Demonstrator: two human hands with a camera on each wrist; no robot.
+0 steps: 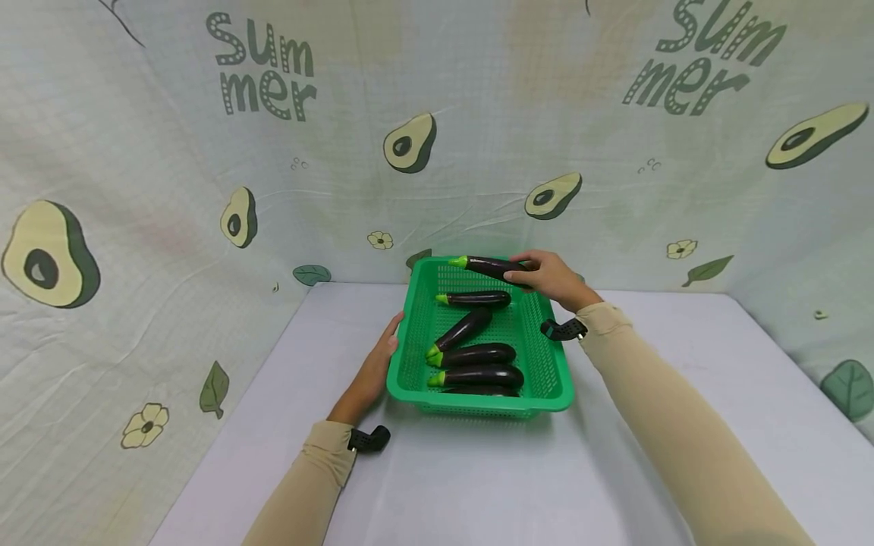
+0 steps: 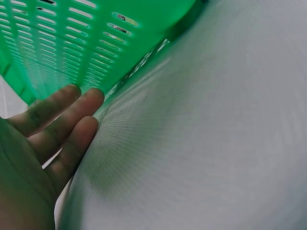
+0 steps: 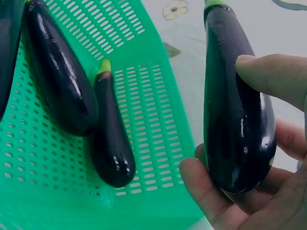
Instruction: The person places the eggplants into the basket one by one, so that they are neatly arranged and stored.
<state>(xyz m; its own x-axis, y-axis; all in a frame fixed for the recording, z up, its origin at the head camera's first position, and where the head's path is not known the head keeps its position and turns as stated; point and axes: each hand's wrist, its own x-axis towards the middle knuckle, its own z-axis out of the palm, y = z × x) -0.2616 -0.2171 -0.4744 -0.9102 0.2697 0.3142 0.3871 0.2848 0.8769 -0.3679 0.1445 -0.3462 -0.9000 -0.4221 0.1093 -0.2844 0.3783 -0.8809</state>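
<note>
My right hand [image 1: 549, 279] grips a dark purple eggplant [image 1: 488, 266] by its thick end, over the far end of a green plastic basket [image 1: 561, 379]. Its green stem points left in the head view. The right wrist view shows the thumb on one side of this eggplant [image 3: 237, 110] and fingers curled under the other. Several more eggplants [image 1: 481, 354] lie inside the basket, most with stems to the left. Against the basket's left outer wall rests my left hand [image 1: 372, 371], its fingers [image 2: 72, 112] extended along the slotted plastic in the left wrist view.
The basket stands on a white-covered table [image 1: 451, 485]. Behind it hangs a pale cloth [image 1: 471, 68] printed with avocados, leaves and lettering, close to the basket's far rim. Each wrist wears a black strap [image 1: 563, 329].
</note>
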